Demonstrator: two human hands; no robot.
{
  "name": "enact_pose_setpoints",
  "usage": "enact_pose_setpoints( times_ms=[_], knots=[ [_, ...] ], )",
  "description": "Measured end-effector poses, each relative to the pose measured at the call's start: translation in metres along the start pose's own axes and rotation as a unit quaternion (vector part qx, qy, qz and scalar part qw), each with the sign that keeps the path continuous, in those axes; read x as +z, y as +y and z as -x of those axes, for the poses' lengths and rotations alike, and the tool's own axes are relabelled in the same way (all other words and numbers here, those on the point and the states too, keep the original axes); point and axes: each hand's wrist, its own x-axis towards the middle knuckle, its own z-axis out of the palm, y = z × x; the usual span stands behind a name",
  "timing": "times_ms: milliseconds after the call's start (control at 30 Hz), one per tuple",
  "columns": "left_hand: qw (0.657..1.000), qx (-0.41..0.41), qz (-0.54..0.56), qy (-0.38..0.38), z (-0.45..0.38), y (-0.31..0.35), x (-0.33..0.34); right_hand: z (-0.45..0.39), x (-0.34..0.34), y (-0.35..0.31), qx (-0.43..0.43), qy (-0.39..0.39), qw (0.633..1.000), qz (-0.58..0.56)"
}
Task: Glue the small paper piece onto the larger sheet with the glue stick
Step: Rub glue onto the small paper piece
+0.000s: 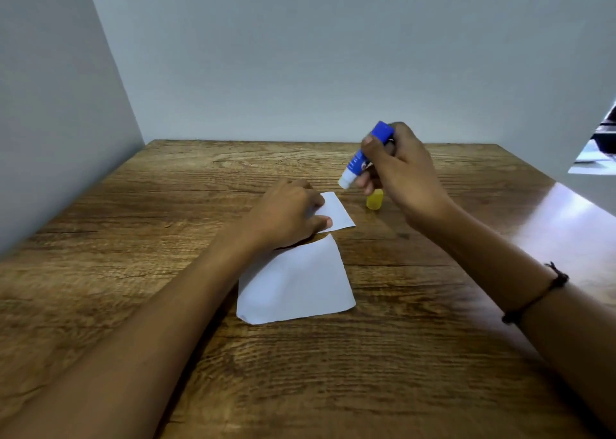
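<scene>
Wooden table [433,355] between pale grey walls [300,55]

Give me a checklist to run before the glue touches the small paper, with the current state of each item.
1. Cap off: ok. The yellow cap sits on the table.
2. Glue stick gripped: ok. The right hand holds it, white tip pointing down-left.
3. Small paper piece pinned: ok. The left hand holds its left part.
4. Tip on the paper: not ok. It hovers above the piece's far right corner.
5. Glue extended from tube: cannot tell.
6. Larger sheet ready: ok. It lies nearer, mostly uncovered.
</scene>
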Motion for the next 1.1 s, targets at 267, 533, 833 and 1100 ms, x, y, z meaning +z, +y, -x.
enact_pose_setpoints(
  times_ms=[267,533,833,1100],
  knots=[
    [1.0,0.027,-0.01,0.005,0.0,0.0,0.0,-0.034,0.024,0.007,-0.045,-0.082,0.958,0.271],
    [0.999,0.026,-0.025,0.001,-0.001,-0.007,0.001,-0.041,0.033,0.018,-0.029,-0.09,0.948,0.305],
    [0.999,0.03,-0.026,0.003,-0.001,-0.009,0.001,-0.033,0.03,0.012,-0.036,-0.106,0.948,0.297],
    [0.999,0.04,-0.034,0.001,-0.001,-0.008,0.003,-0.012,0.018,0.002,-0.063,-0.117,0.934,0.33]
  ],
)
